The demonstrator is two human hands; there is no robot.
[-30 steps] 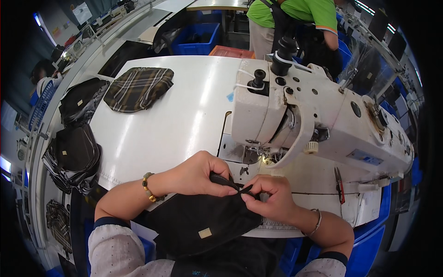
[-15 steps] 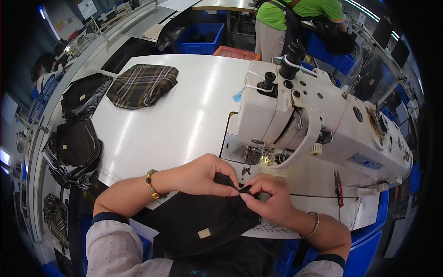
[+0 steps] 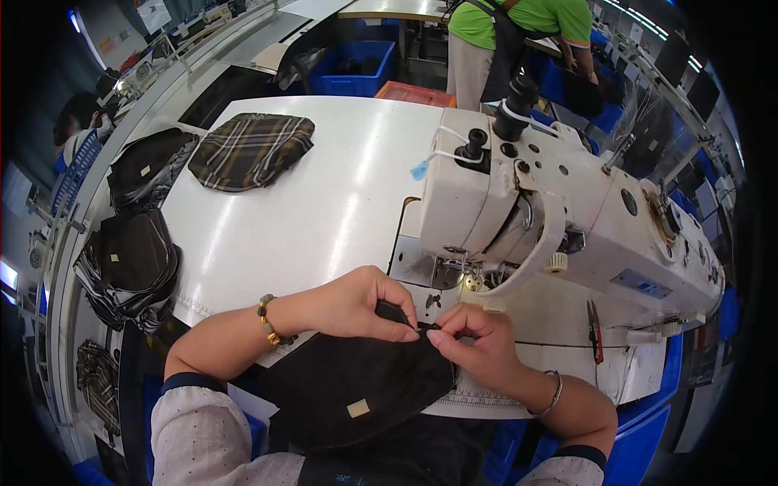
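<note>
A black fabric piece [image 3: 340, 381] with a small cream label hangs over the near edge of the table, partly over my lap. Its upper edge is pinched between the thumb and fingers of my left hand [image 3: 369, 306]. Close beside it, my right hand [image 3: 478, 340] grips the same edge, fingertips almost touching those of the left. The needle area of a white sewing machine [image 3: 478, 215] stands just beyond my hands. What the fingertips hold of the edge is mostly hidden.
A brown plaid fabric piece [image 3: 253, 151] lies at the table's far left. Stacked black pieces [image 3: 134, 259] sit beyond the left edge. Red-handled snips [image 3: 596, 330] rest right of my right hand. Behind are a blue bin [image 3: 352, 69] and a person in a green shirt [image 3: 535, 24].
My right fingertips have shifted slightly right along the black fabric's edge, and more of that edge shows at their right. The person behind has straightened a little, an arm reaching down.
</note>
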